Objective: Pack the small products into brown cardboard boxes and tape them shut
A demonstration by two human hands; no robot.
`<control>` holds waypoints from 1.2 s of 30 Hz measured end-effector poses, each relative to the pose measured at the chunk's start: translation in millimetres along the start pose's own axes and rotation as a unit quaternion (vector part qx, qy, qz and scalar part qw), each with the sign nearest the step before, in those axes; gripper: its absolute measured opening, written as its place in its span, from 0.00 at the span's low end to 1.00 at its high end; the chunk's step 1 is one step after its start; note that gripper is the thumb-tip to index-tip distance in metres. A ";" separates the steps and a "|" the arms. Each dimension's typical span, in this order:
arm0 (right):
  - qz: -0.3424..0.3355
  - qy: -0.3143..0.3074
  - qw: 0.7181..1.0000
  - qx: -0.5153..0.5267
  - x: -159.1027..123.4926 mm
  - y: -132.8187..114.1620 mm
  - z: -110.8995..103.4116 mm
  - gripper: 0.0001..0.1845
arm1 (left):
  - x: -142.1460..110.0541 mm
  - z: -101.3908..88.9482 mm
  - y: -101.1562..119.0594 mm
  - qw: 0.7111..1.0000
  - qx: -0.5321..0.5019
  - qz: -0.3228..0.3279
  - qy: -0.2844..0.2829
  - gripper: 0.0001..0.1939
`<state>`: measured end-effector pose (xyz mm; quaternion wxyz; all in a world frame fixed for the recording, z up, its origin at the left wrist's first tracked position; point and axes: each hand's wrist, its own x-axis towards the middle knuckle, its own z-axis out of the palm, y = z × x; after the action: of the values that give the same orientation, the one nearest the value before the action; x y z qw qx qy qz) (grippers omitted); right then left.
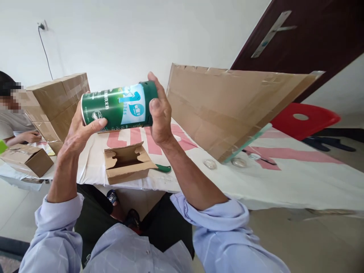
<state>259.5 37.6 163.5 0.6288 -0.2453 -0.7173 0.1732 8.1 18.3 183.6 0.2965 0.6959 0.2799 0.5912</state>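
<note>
A green can [113, 108] with a dark green lid and a blue-and-white label is held up on its side above the table. My left hand [81, 127] grips its bottom end, the thumb lying along the near side. Around the lid end my right hand [160, 113] is closed, with the thumb against the lid. Below the can, a small cardboard box [127, 172] stands with its top flaps up and its inside in shadow. Beside that box lies a green-handled tool [163, 168], partly hidden behind it.
A large cardboard sheet [227, 102] leans upright on the cloth-covered table [298, 185]. Stacked cartons [62, 102] and a closed small box [28, 159] stand left, near another person [17, 121]. Two clear round items [209, 163] lie by the sheet. A red chair [307, 119] is beyond.
</note>
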 end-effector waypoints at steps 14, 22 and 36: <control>0.208 -0.119 0.969 0.057 -33.4 81.0 -13.6 0.65 | -0.8 -20.7 -91.0 0.993 -0.015 -0.113 0.044 0.42; 0.229 -0.158 0.957 0.080 -35.7 94.6 -16.6 0.60 | 6.2 -10.7 -119.7 0.991 0.013 -0.128 0.021 0.49; 0.294 -0.186 0.919 -0.184 -103.6 143.4 -16.2 0.07 | 18.6 -45.2 -267.1 0.909 0.092 -0.380 0.143 0.39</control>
<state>303.9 95.1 1.3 0.3486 -0.5200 -0.7358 0.2581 -44.3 214.1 2.8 0.3906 0.4689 0.6158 0.4983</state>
